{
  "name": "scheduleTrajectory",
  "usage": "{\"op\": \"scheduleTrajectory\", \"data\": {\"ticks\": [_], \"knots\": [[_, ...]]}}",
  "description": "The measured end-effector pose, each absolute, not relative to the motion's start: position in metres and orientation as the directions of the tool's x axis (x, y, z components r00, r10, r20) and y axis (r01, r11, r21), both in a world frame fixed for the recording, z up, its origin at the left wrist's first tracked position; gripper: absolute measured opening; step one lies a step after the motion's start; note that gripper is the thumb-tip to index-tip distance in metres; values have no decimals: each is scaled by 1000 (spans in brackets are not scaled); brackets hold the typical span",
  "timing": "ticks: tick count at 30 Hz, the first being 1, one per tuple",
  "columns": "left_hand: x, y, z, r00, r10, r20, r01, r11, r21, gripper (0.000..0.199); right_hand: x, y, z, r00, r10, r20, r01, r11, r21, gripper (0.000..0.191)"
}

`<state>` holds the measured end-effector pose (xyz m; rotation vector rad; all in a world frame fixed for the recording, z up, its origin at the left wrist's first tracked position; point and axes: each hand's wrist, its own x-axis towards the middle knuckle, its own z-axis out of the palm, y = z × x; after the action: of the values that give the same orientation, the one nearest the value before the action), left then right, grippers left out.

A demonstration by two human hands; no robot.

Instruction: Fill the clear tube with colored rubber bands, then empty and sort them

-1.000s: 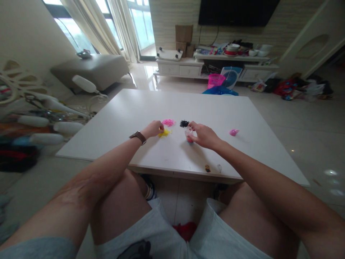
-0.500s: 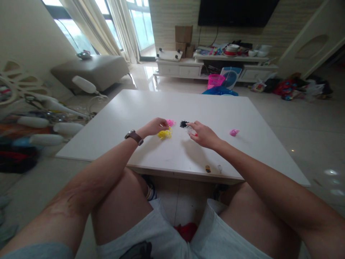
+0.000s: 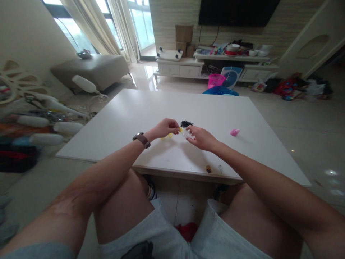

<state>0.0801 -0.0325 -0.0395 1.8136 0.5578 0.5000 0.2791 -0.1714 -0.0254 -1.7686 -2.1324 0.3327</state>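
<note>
My left hand [image 3: 169, 126], with a watch on its wrist, pinches some small yellow pieces [image 3: 180, 129] at the mouth of a clear container [image 3: 185, 133]. That container is held by my right hand [image 3: 201, 137], its fingers around the far side. More yellow pieces [image 3: 168, 136] lie on the white table [image 3: 151, 104] below my left hand. A pile of small black pieces [image 3: 186, 123] is just beyond the container. The pink pile seen earlier is hidden behind my left hand.
A pink toy [image 3: 234, 132] sits on the table to the right. Near the front edge lie a small yellow-brown figure [image 3: 208, 169] and a small clear object [image 3: 220, 168]. Beyond the table are a pink basket [image 3: 215, 80] and a blue bag [image 3: 221, 90].
My left hand has moved right to the container with yellow pieces in its fingers. The yellow pile looks smaller. My right hand has tilted the container and shifted slightly left.
</note>
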Motion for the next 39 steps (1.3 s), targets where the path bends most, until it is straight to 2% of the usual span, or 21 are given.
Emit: {"op": "scheduleTrajectory", "data": {"ticks": [3,6,12,15,20,27,31,39], "knots": [[86,-37,-40,808,583,86,92,-268,959,29,276,-173,-25,-156,979,130,890,196,-411,33],[88,-42,-37,816,567,116,100,-336,937,21,276,-172,-26,-143,980,139,885,189,-425,32],[90,-49,-28,815,537,220,196,-612,767,4,277,-171,-27,-143,978,151,872,196,-448,31],[91,-50,-25,821,510,258,198,-677,709,2,275,-172,-26,-150,976,155,864,206,-459,31],[90,-52,-25,812,547,206,205,-596,776,5,273,-174,-22,-144,978,149,858,199,-473,30],[91,-56,-24,751,624,214,160,-487,859,11,272,-175,-16,-112,982,153,846,175,-504,29],[92,-56,-25,707,677,206,148,-426,893,21,271,-175,-15,-111,979,171,822,187,-538,29],[93,-57,-23,688,682,247,82,-412,907,28,270,-175,-13,-65,981,181,777,164,-608,27]]}}
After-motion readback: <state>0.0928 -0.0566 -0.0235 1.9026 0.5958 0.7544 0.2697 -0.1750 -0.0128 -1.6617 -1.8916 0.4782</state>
